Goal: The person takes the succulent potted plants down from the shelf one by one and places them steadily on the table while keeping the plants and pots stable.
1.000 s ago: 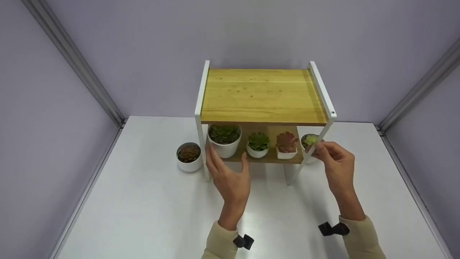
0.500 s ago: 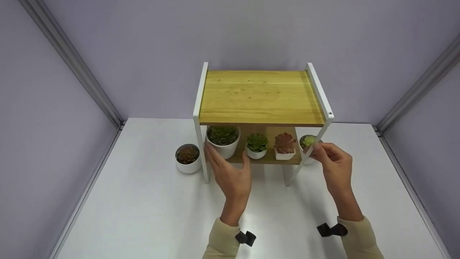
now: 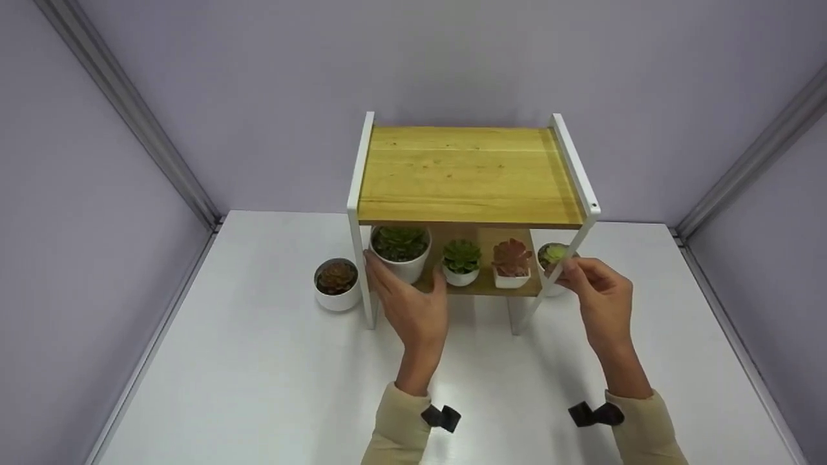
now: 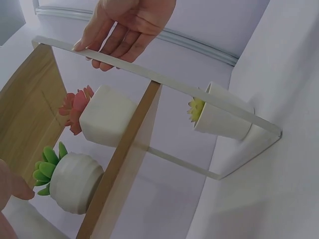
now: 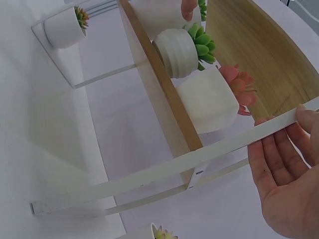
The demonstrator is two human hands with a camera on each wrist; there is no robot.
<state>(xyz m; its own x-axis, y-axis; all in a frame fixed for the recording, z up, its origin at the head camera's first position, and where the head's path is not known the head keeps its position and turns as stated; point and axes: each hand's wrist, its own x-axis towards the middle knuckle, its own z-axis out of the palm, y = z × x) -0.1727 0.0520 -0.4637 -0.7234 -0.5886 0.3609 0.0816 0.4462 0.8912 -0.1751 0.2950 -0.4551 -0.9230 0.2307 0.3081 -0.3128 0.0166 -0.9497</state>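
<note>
In the head view a two-tier shelf with wooden boards and white legs stands on the white table. My left hand is at its front left, fingers straight between the left leg and a large white pot of green succulent. The thumb points up between that pot and a small green succulent pot. My right hand pinches the right front leg between thumb and fingers. A red succulent in a square white pot sits at the right of the lower board.
A potted brown succulent stands on the table left of the shelf. A yellow-green succulent in a white pot stands to its right, partly behind the leg and right hand. Grey-lilac walls rise behind and at both sides.
My left hand has edged slightly forward at the large pot, its thumb a little higher. The right hand keeps its pinch on the leg. The whole head view has shifted slightly.
</note>
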